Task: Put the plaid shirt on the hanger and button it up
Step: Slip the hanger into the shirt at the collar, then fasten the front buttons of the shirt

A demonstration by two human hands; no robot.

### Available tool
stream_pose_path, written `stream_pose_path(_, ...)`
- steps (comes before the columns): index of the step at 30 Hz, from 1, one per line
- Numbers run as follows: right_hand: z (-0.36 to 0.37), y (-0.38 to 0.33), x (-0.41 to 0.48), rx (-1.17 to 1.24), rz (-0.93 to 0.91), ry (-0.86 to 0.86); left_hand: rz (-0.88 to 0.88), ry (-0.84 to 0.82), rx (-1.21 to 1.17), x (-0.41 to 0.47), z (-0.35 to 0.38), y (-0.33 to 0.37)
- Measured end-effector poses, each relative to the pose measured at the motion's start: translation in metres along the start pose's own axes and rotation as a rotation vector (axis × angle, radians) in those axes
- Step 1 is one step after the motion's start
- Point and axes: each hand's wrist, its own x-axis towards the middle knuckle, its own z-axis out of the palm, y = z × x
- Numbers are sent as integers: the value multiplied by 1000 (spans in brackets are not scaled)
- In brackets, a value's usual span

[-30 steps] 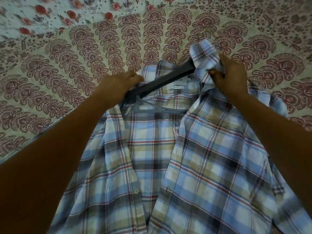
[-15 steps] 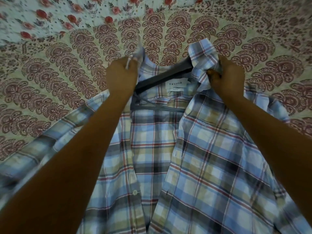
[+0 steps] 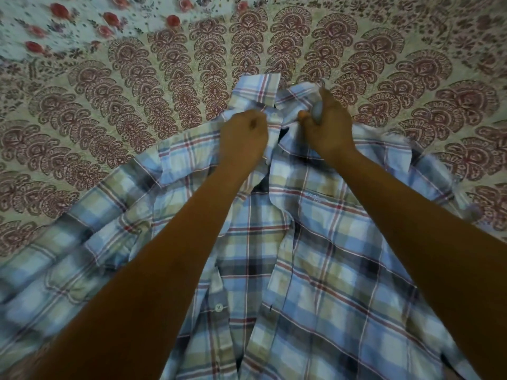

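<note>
The plaid shirt (image 3: 323, 259), blue, tan and red checked, lies front up on the bed with its collar at the far end. My left hand (image 3: 242, 138) grips the left collar edge beside a white button. My right hand (image 3: 326, 124) grips the right collar edge. The two collar halves nearly meet between my hands. The dark hanger (image 3: 281, 133) is almost wholly hidden inside the shirt; only a dark sliver shows in the neck gap. The placket lower down lies open, with a white button (image 3: 218, 307) showing.
A bedsheet (image 3: 137, 86) printed with dark red paisley fans covers the bed all around the shirt. A paler floral cloth (image 3: 55, 20) lies at the far left. The shirt's left sleeve (image 3: 55, 259) spreads toward the near left.
Both hands have drawn the collar halves together over the hanger, which was plainly visible before and is now covered. The left front panel has been pulled across.
</note>
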Motion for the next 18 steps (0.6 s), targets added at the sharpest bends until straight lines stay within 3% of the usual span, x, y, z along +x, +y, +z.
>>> stream_pose_path(5,-12,16,-54,-57,-165,178,152,112,85,-27,-16,-42)
stream_pose_path(9,5,4,-136,-101,-359,106,348,-21,240,-71,-11,-64)
stream_pose_path(11,21,-2,-169,-137,-307,-30,351,-66,422,-85,-6,-76)
stream_pose_path(15,29,-13,-194,-115,59,-148,81,-129,746,-93,-7,-83)
stream_pose_path(18,17,-27,-194,65,96,-152,41,-117,824,-87,-10,-73)
